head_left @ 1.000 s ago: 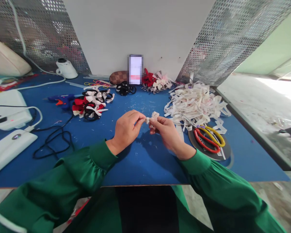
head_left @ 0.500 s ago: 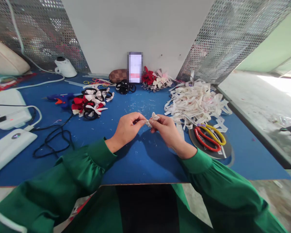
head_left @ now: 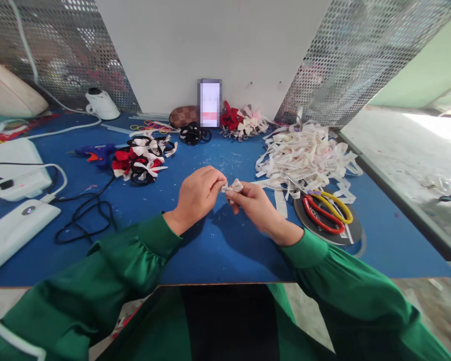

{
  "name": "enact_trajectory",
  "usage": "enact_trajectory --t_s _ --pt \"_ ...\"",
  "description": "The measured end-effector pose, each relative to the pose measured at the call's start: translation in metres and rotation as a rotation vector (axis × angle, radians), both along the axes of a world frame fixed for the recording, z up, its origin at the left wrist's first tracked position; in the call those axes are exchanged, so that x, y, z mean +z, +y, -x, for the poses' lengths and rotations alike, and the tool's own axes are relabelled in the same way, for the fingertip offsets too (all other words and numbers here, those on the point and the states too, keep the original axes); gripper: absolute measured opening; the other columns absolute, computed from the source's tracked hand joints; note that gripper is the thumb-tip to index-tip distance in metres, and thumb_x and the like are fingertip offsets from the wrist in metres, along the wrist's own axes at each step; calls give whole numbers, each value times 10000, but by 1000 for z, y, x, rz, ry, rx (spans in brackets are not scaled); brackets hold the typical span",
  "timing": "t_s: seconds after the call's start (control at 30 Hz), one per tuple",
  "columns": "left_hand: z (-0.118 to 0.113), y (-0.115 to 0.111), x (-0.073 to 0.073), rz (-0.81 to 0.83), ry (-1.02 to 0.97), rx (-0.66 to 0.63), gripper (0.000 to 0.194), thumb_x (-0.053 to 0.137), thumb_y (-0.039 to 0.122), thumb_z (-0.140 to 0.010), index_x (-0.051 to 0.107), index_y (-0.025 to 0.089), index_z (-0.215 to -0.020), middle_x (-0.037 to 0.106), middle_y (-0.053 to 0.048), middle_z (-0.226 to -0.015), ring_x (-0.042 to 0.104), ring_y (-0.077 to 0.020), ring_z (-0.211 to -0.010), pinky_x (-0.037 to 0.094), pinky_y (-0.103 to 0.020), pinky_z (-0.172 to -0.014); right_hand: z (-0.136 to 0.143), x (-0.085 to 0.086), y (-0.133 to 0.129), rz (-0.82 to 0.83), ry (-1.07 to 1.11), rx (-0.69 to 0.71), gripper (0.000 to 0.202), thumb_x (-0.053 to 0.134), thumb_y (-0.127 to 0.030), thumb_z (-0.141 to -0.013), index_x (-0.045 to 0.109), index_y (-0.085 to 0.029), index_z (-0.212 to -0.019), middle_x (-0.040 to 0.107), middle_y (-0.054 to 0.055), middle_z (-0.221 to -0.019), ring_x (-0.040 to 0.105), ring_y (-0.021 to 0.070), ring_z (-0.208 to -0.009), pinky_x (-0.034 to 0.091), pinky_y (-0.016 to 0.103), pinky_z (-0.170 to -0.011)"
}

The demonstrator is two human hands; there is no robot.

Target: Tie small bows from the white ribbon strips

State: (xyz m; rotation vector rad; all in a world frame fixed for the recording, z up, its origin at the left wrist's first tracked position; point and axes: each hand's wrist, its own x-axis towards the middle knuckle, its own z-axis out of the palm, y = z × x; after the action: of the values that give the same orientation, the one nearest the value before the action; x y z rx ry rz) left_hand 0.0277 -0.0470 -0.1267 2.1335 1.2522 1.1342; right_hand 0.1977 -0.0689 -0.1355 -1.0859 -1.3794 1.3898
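A short white printed ribbon (head_left: 236,187), bunched and folded, is held above the middle of the blue table. My left hand (head_left: 202,193) pinches its left end between thumb and fingers. The thumb and forefinger of my right hand (head_left: 258,204) close on the folded part, with a loop standing up above them. The lower part of the ribbon is hidden behind my right fingers. To the right lies a heap of similar white printed ribbons (head_left: 304,153), and scissors with red and yellow handles (head_left: 325,213) rest on a dark round disc (head_left: 355,228).
Red, white and black bow hair ties (head_left: 139,159) lie at left beside a blue glue gun (head_left: 97,153). A phone (head_left: 209,103) stands against the back panel near more bows (head_left: 244,123). White power devices (head_left: 20,228) and a black cable (head_left: 84,220) occupy the left side.
My left hand has risen slightly and turned, its fingers curling over the ribbon's left end. My right hand keeps its pinch with little movement.
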Motion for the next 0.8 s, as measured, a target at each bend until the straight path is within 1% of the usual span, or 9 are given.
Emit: enact_trajectory --t_s 0.03,0.07,0.13,0.2,0.33,0.43,0.57,0.7,0.8 --pt "0 0 1 36 -38 -5 194 542 295 -918 669 200 -807 686 -42 -846 600 -181 -825 451 -321 -818 1 0 0 1 21 -11 373 725 -514 -769 553 -205 -652 547 -38 -600 497 106 -495 374 268 -523" --pt "-1 -1 1 118 -116 -10 218 537 329 -928 679 200 -824 689 -40 -832 608 -175 -799 464 -313 -790 1 1 0 -5 27 -23 381 728 -524 -765 556 -205 -651 546 -38 -597 496 106 -497 374 267 -524" --pt "-3 -2 0 344 -314 -35 299 553 436 -924 701 193 -832 692 -38 -792 615 -166 -736 484 -297 -712 0 1 1 -29 1 -50 390 731 -534 -766 560 -204 -647 544 -39 -582 487 106 -497 363 265 -520" --pt "-6 -3 -1 536 -458 -67 343 641 510 -854 728 181 -808 691 -37 -750 603 -158 -683 481 -285 -651 -2 1 2 -66 -57 -61 387 721 -536 -784 572 -202 -658 544 -38 -566 476 108 -497 343 265 -514" --pt "-8 -5 -4 791 -632 -50 278 827 418 -679 753 173 -786 699 -35 -765 599 -136 -679 482 -268 -637 -4 -1 3 -114 -178 -51 363 675 -524 -840 596 -200 -697 546 -32 -562 478 118 -511 334 275 -529" --pt "-6 -4 -4 934 -767 -48 276 857 378 -640 744 173 -786 702 -50 -812 631 -149 -734 512 -272 -656 -5 -3 3 -131 -199 -41 309 648 -481 -873 603 -207 -738 557 -32 -586 499 127 -536 355 281 -558" --pt "-6 -3 -5 980 -821 -31 275 871 341 -605 728 171 -768 687 -46 -781 627 -147 -718 526 -278 -652 -6 -7 4 -156 -227 -86 260 649 -433 -881 593 -220 -742 554 -37 -601 530 137 -561 379 285 -583" --pt "-7 -4 -6 865 -767 -27 244 843 347 -635 711 165 -730 669 -20 -746 610 -126 -693 507 -270 -667 -6 -8 4 -186 -264 -135 265 653 -439 -885 599 -224 -738 584 -23 -607 547 152 -584 387 289 -588" --pt "-8 -6 -7 800 -707 -25 216 814 349 -668 711 167 -719 667 -9 -719 595 -119 -673 492 -269 -673 -5 -8 4 -157 -226 -167 263 674 -443 -867 615 -223 -736 603 -16 -584 552 159 -573 388 289 -579"
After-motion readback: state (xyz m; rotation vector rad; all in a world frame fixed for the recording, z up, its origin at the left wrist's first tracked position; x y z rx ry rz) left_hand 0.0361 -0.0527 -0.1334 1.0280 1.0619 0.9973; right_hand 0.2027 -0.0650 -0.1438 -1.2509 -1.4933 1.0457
